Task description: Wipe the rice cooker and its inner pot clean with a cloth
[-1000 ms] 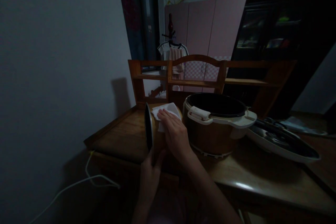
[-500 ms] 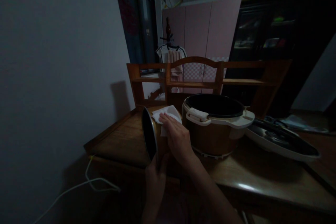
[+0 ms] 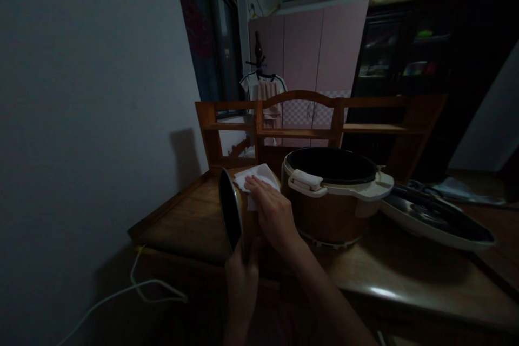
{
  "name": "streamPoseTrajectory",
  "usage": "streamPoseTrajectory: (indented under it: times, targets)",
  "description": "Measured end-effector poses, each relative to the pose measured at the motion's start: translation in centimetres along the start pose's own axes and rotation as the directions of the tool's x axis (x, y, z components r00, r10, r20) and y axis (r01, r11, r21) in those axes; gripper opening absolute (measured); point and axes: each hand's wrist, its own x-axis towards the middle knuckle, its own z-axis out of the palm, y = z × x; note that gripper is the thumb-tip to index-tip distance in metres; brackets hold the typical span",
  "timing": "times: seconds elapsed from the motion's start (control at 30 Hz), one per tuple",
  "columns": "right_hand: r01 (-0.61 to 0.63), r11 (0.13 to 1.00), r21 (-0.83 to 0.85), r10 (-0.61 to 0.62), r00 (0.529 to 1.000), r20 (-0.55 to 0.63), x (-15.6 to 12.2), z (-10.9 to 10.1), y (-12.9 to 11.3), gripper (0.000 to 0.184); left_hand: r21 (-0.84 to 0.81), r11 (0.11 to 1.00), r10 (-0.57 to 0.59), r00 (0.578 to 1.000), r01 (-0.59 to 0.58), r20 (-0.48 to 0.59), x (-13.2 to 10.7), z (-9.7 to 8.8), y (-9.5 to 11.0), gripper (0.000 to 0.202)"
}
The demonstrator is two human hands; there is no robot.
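A pot [image 3: 251,223], which looks like a cooker's inner pot with a golden-brown outside, lies tipped on its side, its round dark mouth facing left. At the rim's lower edge, my left hand [image 3: 242,277] is closed, thumb and fingers gripping it. My right hand [image 3: 272,210] presses a thin white cloth [image 3: 264,172] against the pot's upper outer wall, fingers together on top of it. Whether the cloth is fabric or paper I cannot tell. Just right of my hands stands the rice cooker body [image 3: 330,211], open at the top with a black interior.
The cooker's detached lid [image 3: 433,216] lies at the right on the wooden table [image 3: 389,267]. Behind stands a low wooden shelf rack [image 3: 300,133]. A white wall [image 3: 101,119] closes off the left, and a pale cable [image 3: 158,281] hangs below the table edge.
The camera view has tilted slightly. My right hand with the cloth stays at nearly the same place on the pot, and my left hand keeps its grip on the rim.
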Motion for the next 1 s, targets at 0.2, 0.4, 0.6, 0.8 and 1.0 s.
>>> streamPoseTrajectory:
  times: [0.2,0.4,0.6,0.8,1.0]
  targets:
    - [0.002,1.0,0.009,-0.002,1.0,0.006,0.04,0.32,0.25,0.038,-0.005,0.999,-0.034,0.999,0.034,0.003,0.18,0.05,0.39,0.05]
    - [0.007,1.0,0.018,-0.007,1.0,-0.001,0.18,0.33,0.28,0.037,-0.014,0.999,-0.039,0.999,0.039,-0.001,0.18,0.09,0.19,0.051]
    - [0.007,1.0,0.021,-0.007,1.0,-0.007,0.27,0.32,0.27,0.036,-0.034,0.999,-0.02,1.0,0.02,0.012,0.49,0.04,0.22,0.048]
    - [0.007,1.0,0.017,-0.007,1.0,0.004,0.33,0.35,0.26,0.038,-0.021,0.999,-0.039,0.999,0.039,0.022,0.53,-0.08,0.26,0.049]
    - [0.006,1.0,0.013,-0.006,1.0,0.004,0.39,0.54,0.45,0.039,-0.037,0.999,-0.039,0.999,0.04,0.018,0.63,-0.13,0.17,0.048]
